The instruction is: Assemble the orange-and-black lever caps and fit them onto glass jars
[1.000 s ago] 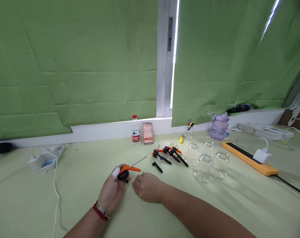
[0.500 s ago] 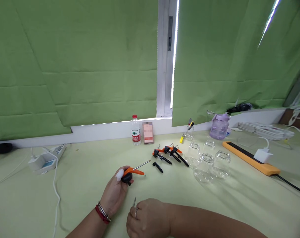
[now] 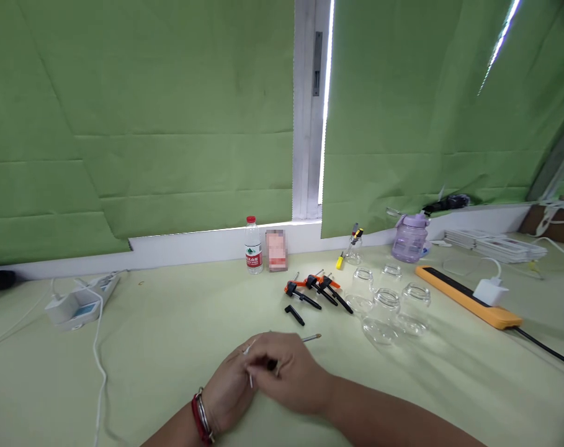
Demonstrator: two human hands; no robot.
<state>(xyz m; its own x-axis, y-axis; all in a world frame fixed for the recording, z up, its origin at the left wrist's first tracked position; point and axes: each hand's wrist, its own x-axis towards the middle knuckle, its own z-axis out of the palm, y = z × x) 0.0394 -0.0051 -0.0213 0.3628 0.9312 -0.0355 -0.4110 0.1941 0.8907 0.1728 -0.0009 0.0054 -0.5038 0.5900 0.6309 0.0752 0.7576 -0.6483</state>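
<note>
My left hand (image 3: 228,388) and my right hand (image 3: 288,375) are pressed together low in the middle of the table. They are blurred by motion. My right hand lies over the left and hides the orange and black spray head that the left held. Only its thin metal tube (image 3: 312,338) pokes out to the right of my fingers. Both hands have their fingers curled round the hidden piece. A red bracelet (image 3: 198,419) circles my left wrist. Further back lie more orange and black spray heads (image 3: 314,288) and a loose black lever (image 3: 295,315).
Several clear glass jars (image 3: 386,304) stand right of the spray heads. An orange power strip (image 3: 468,298) with a white charger, a purple jug (image 3: 409,237), a water bottle (image 3: 253,247), a yellow screwdriver (image 3: 341,261) and a white power strip (image 3: 79,302) with cables line the table (image 3: 146,347).
My right hand has come up from the near edge and closed over the left hand and the spray head. Both hands have shifted a little right and nearer.
</note>
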